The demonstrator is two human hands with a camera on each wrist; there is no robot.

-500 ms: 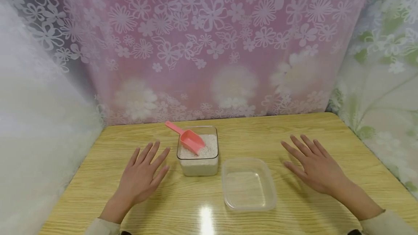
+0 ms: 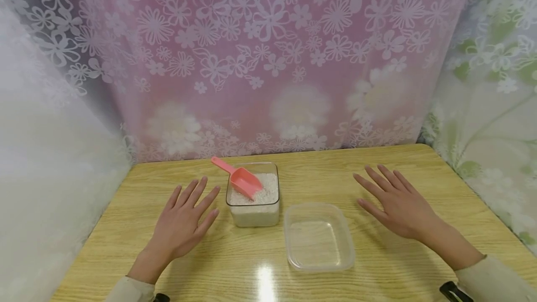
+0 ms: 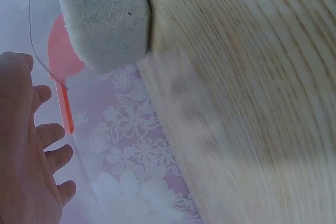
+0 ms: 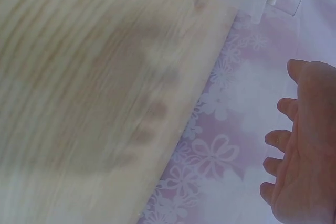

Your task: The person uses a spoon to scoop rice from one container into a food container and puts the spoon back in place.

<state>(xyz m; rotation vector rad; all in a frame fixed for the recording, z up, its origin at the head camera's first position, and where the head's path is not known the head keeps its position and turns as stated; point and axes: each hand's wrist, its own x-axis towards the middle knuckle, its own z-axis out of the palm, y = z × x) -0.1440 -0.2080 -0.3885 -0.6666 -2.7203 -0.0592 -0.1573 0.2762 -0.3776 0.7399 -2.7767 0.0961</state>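
Observation:
A clear square container (image 2: 256,216) holds a whitish, grainy powder (image 2: 268,188), and a pink scoop (image 2: 245,181) lies on top with its handle over the back left rim. In front and to the right stands a second clear plastic container (image 2: 319,241) with nothing visible in it. My left hand (image 2: 180,223) is held above the table left of the powder container, fingers spread and straight, touching nothing. To the right of the second container hovers my right hand (image 2: 400,209), palm down, its fingers also extended. Both wrist views show the hands apart from every object.
The wood-grain table (image 2: 209,274) ends at a back edge against a pink flowered curtain (image 2: 251,59). Pale flowered cloth (image 2: 495,106) hangs at the right, and a whitish cloth (image 2: 50,153) at the left.
My right hand has shifted slightly left and toward the back of the table. The left hand has barely moved, and the containers and scoop stay in place.

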